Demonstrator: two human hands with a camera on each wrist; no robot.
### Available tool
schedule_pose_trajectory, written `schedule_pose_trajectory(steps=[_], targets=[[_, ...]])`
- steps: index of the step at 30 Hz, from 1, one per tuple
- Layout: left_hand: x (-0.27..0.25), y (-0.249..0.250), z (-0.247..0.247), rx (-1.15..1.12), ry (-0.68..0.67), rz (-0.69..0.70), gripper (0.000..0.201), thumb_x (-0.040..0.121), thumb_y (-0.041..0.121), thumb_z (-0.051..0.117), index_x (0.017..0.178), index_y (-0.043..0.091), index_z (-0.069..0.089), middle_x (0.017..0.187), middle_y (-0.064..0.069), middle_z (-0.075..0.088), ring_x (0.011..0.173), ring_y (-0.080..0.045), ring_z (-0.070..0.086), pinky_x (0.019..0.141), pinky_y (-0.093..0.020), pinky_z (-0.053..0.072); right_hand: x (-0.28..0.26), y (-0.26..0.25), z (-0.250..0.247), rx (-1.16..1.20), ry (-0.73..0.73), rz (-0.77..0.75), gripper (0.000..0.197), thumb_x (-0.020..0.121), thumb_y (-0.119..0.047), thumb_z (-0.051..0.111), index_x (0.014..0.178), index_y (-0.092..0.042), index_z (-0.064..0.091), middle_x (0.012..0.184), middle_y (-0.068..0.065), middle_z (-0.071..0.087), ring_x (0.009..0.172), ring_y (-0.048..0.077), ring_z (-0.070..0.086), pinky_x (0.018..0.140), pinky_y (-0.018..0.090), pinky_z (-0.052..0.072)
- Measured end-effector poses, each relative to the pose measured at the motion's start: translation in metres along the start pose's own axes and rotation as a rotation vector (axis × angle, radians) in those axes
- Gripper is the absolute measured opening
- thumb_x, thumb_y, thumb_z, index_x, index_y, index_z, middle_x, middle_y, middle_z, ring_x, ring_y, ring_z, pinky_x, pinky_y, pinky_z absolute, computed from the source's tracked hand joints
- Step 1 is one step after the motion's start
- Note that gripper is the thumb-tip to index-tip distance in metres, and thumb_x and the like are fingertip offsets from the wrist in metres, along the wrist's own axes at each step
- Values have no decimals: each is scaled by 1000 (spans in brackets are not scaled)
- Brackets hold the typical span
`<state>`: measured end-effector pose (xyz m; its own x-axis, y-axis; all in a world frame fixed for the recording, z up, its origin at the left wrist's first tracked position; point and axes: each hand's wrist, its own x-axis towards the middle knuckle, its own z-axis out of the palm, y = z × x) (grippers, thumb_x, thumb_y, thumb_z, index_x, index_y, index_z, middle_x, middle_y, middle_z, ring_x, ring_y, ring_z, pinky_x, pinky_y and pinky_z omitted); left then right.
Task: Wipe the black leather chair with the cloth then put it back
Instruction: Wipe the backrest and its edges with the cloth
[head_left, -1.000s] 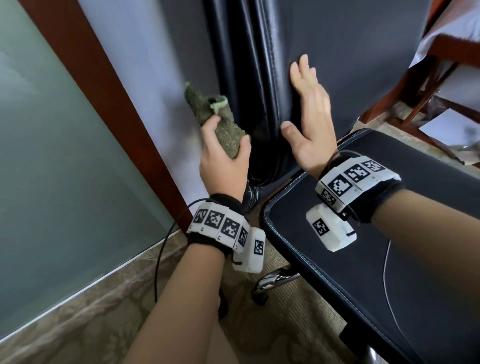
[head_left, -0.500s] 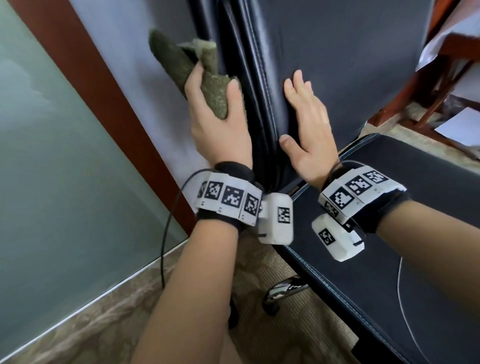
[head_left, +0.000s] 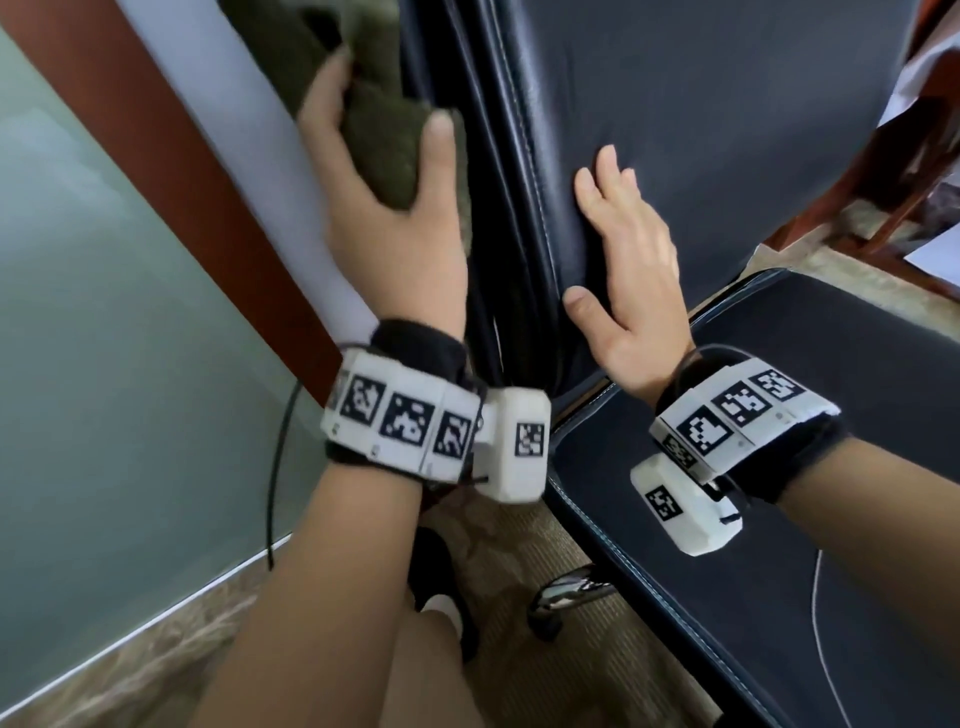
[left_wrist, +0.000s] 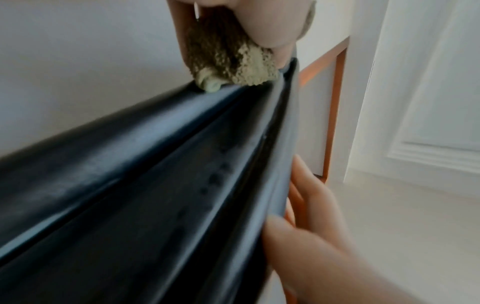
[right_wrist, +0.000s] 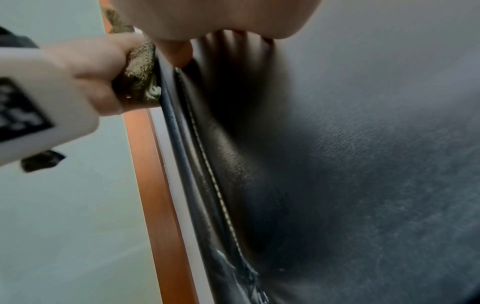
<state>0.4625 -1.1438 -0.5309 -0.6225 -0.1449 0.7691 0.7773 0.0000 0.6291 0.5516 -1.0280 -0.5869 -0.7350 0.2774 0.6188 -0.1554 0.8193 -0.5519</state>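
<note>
A: What are the hands doing?

B: The left hand (head_left: 387, 228), upper middle of the head view, has thumb and fingers curled round a bunched olive-green terry cloth (head_left: 384, 140) and holds it against the side edge of the black leather chair's backrest (head_left: 691, 104). The right hand (head_left: 631, 270), centre of the frame, lies flat with straight fingers on the backrest front, beside the white-stitched seam.

A: How does the cloth look?

B: Nubbly pile, dark olive, with a paler green hem showing in the left wrist view (left_wrist: 233, 61), where it touches the glossy rolled edge.

A: And the chair?

B: Smooth grained leather; its seat (head_left: 779, 519) fills the lower right.

A: Any writing?

B: Only black-and-white square code markers on the white wristbands (head_left: 405, 421); no readable words.
</note>
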Motion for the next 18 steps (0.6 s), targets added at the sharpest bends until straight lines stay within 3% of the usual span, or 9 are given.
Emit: schedule_pose_trajectory(steps=[2,5,6,8,10,13,18], targets=[[6,-1,8,-19,-9,3,46,86,11,62,125,-5,43,123,-9,49,115,-8,49,97,-15,38,0,1,-1,-2,-12,-9,76,76,-8,50,145,-12,18,154,11,12,142,34,8,111,58,13],[-14,-14,10,-12,-18,-73,47,86,8,61,127,-4,41,125,-12,48,119,-18,47,101,-24,41,-1,5,0,-4,-32,-18,78,76,-8,51,145,-12,16,154,14,12,142,36,8,110,61,13],[-23,-19,8,-14,-25,-100,47,86,7,60,127,-4,41,124,-10,49,119,-14,48,101,-21,40,-1,6,1,1,-40,-19,79,75,-8,52,145,-13,15,154,14,11,142,36,7,110,62,12],[-39,-32,4,-6,-36,-141,47,84,5,61,127,-1,42,117,4,48,111,10,46,94,-6,35,-1,7,2,12,-49,-20,80,75,-8,52,144,-16,13,155,14,10,142,35,6,111,61,11],[-53,-40,1,22,-39,-153,48,83,3,63,126,4,42,111,18,44,102,25,42,88,1,31,-1,6,3,21,-48,-14,82,74,-7,52,144,-15,13,155,15,8,143,34,4,111,60,9],[-70,-50,-1,49,-14,-176,51,80,2,65,125,9,43,105,26,45,95,27,45,84,0,35,0,2,6,51,-26,3,84,69,-8,52,143,-17,12,155,18,9,142,35,3,111,61,7],[-91,-62,-3,67,-37,-347,47,78,15,68,116,31,44,95,28,53,84,15,56,78,-12,47,2,1,8,57,-2,17,87,64,-12,53,143,-12,15,154,21,10,141,36,4,110,62,7]])
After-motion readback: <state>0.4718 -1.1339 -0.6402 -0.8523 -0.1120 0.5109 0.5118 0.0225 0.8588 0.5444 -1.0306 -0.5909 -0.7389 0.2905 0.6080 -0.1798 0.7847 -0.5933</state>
